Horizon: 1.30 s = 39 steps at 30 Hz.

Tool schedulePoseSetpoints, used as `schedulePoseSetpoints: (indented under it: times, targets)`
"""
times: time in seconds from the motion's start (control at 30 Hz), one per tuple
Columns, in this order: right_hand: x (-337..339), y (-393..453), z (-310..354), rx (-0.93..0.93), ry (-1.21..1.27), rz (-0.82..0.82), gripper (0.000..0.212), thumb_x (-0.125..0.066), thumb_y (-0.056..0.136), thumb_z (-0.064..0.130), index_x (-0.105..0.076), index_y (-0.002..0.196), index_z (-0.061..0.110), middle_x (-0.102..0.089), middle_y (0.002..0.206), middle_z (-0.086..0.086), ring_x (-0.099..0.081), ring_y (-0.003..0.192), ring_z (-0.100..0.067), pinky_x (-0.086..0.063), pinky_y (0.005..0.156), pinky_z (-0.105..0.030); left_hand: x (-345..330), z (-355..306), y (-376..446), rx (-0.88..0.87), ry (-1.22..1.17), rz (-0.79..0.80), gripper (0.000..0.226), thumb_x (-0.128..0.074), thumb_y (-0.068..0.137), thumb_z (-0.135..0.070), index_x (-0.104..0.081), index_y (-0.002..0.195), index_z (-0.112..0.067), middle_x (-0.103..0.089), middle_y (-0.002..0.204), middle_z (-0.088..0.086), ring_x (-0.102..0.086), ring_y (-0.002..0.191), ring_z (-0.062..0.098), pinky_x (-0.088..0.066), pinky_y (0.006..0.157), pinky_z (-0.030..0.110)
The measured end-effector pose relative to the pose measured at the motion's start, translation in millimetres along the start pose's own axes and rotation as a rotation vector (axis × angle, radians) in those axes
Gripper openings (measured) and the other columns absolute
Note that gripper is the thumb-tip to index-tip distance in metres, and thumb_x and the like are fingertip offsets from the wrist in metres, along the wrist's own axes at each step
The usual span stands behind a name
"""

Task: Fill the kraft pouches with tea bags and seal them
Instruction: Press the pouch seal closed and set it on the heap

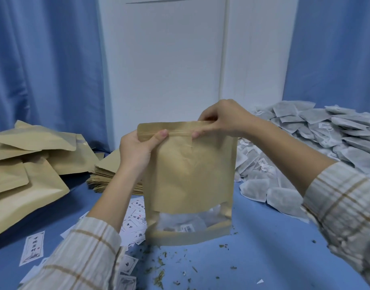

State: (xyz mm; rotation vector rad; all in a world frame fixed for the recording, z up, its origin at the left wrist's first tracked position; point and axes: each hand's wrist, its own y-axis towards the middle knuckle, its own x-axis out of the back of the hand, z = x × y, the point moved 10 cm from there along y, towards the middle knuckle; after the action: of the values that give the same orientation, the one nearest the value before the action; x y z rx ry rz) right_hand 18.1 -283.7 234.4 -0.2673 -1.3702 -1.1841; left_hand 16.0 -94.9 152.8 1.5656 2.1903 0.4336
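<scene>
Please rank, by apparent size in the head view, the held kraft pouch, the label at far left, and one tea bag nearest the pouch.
1. Kraft pouch, pinched by left hand and right hand.
2. Tea bag.
3. Label, roughly alike; unsure.

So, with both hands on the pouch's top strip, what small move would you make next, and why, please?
Probably run the right hand outward along the zip strip, pressing it shut. The kraft pouch stands upright with tea bags showing in its window, and the left hand already pinches the strip's other end.
</scene>
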Motion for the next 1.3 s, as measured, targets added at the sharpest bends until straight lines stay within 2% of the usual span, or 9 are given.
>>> schedulePoseSetpoints:
  times: [0.17, 0.33, 0.43, 0.53, 0.6, 0.67, 0.73, 1.0, 1.3]
  targets:
    - [-0.5, -3.0, -14.7, -0.029, -0.007, -0.030, 0.021, -0.078, 0.073, 0.036, -0.062, 0.062, 0.029, -0.050, 0.045, 0.017, -0.047, 0.054, 0.004, -0.033, 0.048, -0.007, -6.0, -4.4, 0.4, -0.008, 0.007, -0.002, 0.016, -0.084, 0.067, -0.026, -0.068, 0.067, -0.023, -0.070, 0.067, -0.016, -0.063, 0.059, -0.004, -0.047, 0.052, 0.011]
    - [-2.6, 1.9, -16.4, -0.041, -0.038, -0.051, 0.017, -0.077, 0.074, 0.031, -0.073, 0.083, 0.018, -0.055, 0.063, 0.016, -0.049, 0.066, -0.002, -0.037, 0.054, -0.011, -6.1, -14.7, -0.4, -0.088, 0.140, -0.061, 0.023, -0.082, 0.069, -0.029, -0.067, 0.086, -0.026, -0.068, 0.084, -0.019, -0.062, 0.082, 0.004, -0.047, 0.071, 0.020]
    - [0.5, 0.5, -7.1, -0.005, -0.012, -0.061, 0.017, -0.082, 0.067, 0.030, -0.074, 0.078, 0.019, -0.056, 0.059, 0.018, -0.052, 0.059, 0.007, -0.036, 0.052, -0.005, -14.5, -60.7, -7.0, -0.439, 0.649, -0.139, 0.069, -0.081, 0.067, -0.027, -0.047, 0.127, -0.023, -0.048, 0.129, -0.007, -0.043, 0.121, 0.014, -0.030, 0.100, 0.029]
    - [-0.2, 0.3, 5.2, 0.034, 0.000, -0.061, 0.018, -0.084, 0.063, 0.029, -0.074, 0.074, 0.020, -0.056, 0.056, 0.019, -0.051, 0.055, 0.008, -0.035, 0.051, -0.004, -77.3, -82.5, -24.7, -0.855, 1.224, 0.124, 0.052, -0.065, 0.076, -0.033, -0.053, 0.126, -0.019, -0.054, 0.129, 0.003, -0.037, 0.131, 0.025, 0.006, 0.110, 0.037]
    - [-0.8, 1.7, 10.7, 0.046, -0.063, -0.056, 0.021, -0.085, 0.062, 0.029, -0.074, 0.075, 0.018, -0.056, 0.058, 0.016, -0.051, 0.057, 0.002, -0.035, 0.052, -0.006, -96.7, -72.2, -24.2, -0.787, 1.249, 0.332, 0.024, -0.054, 0.086, -0.027, -0.061, 0.108, -0.020, -0.064, 0.101, 0.001, -0.052, 0.113, 0.024, -0.009, 0.105, 0.031]
    - [0.9, 1.6, 11.4, 0.044, -0.104, -0.051, 0.022, -0.084, 0.063, 0.031, -0.073, 0.076, 0.017, -0.057, 0.059, 0.013, -0.050, 0.059, -0.001, -0.035, 0.053, -0.008, -95.2, -62.2, -14.6, -0.585, 1.108, 0.418, 0.009, -0.056, 0.088, -0.022, -0.063, 0.093, -0.020, -0.062, 0.081, -0.002, -0.054, 0.091, 0.025, -0.036, 0.071, 0.027]
    - [1.2, 1.2, 12.0, 0.044, -0.127, -0.048, 0.024, -0.082, 0.066, 0.034, -0.073, 0.079, 0.015, -0.060, 0.063, 0.008, -0.051, 0.063, -0.006, -0.036, 0.054, -0.012, -90.0, -59.0, -9.1, -0.501, 0.967, 0.387, 0.007, -0.062, 0.087, -0.023, -0.060, 0.081, -0.021, -0.053, 0.067, -0.008, -0.050, 0.079, 0.023, -0.031, 0.053, 0.029]
    - [12.4, -8.6, -6.8, -0.002, -0.224, -0.023, 0.032, -0.076, 0.072, 0.039, -0.069, 0.089, 0.013, -0.063, 0.078, -0.001, -0.057, 0.083, -0.020, -0.042, 0.067, -0.029, -77.5, -59.7, -1.1, -0.464, 0.897, 0.353, 0.010, -0.063, 0.086, -0.019, -0.056, 0.080, -0.021, -0.052, 0.070, -0.010, -0.047, 0.072, 0.013, -0.029, 0.053, 0.017]
    - [29.6, -22.5, -27.0, -0.078, 0.010, -0.127, 0.021, -0.085, 0.061, 0.035, -0.074, 0.074, 0.022, -0.060, 0.060, 0.013, -0.052, 0.061, 0.000, -0.036, 0.050, -0.005, -92.4, -67.9, -11.3, -0.467, 0.855, 0.338, 0.018, -0.062, 0.087, -0.039, -0.071, 0.087, -0.023, -0.070, 0.083, -0.002, -0.058, 0.087, 0.018, -0.044, 0.075, 0.031]
